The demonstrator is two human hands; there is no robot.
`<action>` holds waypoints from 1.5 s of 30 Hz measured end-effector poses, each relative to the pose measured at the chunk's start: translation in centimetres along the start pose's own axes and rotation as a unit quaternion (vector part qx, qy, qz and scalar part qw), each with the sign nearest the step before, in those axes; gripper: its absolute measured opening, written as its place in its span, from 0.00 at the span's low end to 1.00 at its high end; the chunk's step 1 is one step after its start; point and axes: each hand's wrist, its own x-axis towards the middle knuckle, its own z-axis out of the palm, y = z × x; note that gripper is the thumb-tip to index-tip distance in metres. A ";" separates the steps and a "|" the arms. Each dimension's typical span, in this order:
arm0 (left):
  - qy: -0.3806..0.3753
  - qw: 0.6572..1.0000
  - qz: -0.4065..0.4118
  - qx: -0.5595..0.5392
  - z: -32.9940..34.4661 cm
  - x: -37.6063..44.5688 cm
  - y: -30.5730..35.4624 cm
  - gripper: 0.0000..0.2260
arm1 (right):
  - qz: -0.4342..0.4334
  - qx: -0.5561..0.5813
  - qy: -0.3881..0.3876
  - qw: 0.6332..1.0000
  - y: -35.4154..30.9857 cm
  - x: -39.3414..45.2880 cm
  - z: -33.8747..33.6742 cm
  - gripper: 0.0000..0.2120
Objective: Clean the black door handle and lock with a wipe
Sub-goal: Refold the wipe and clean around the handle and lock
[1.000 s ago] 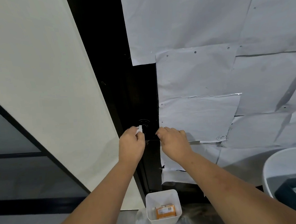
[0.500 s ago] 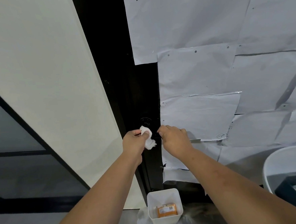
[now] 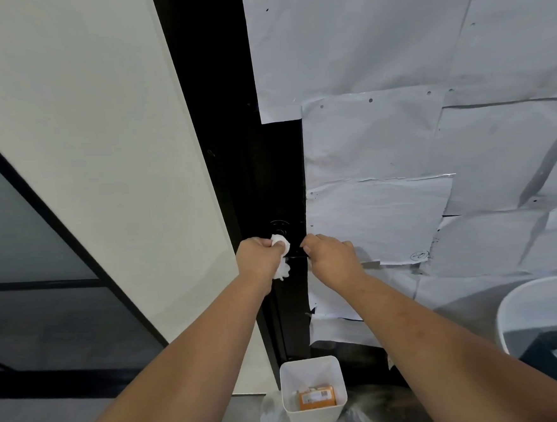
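Note:
A black door (image 3: pixel 278 178) stands in front of me, with a round black lock (image 3: pixel 280 226) on it. Just below the lock, my left hand (image 3: pixel 257 260) holds a crumpled white wipe (image 3: pixel 281 253) pressed against the dark hardware. My right hand (image 3: pixel 331 256) is closed around the black handle (image 3: pixel 297 254), which is mostly hidden by the hand and hard to make out against the door.
White paper sheets (image 3: pixel 397 136) cover the door's right part. A white wall panel (image 3: pixel 95 157) is to the left. On the floor below stands a small white bin (image 3: pixel 311 391) with an orange pack inside. A large white bucket (image 3: pixel 548 310) is at the lower right.
My left hand has brought more of the wipe out and shifted it slightly right against the hardware below the lock. The right hand has stayed on the handle.

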 end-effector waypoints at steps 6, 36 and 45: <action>-0.038 0.997 0.047 0.038 -2.1 -0.1 -0.4 0.05 | 0.007 0.010 -0.012 1.000 0.3 0.5 -0.2 0.14; -0.041 0.998 0.036 0.015 -0.6 1.3 -0.7 0.09 | -0.077 -0.166 0.085 0.979 -2.8 -0.9 -1.1 0.10; -0.093 0.996 -0.003 0.019 -1.1 2.7 -0.1 0.15 | 0.050 -0.095 0.065 0.992 -0.3 -0.3 -4.5 0.04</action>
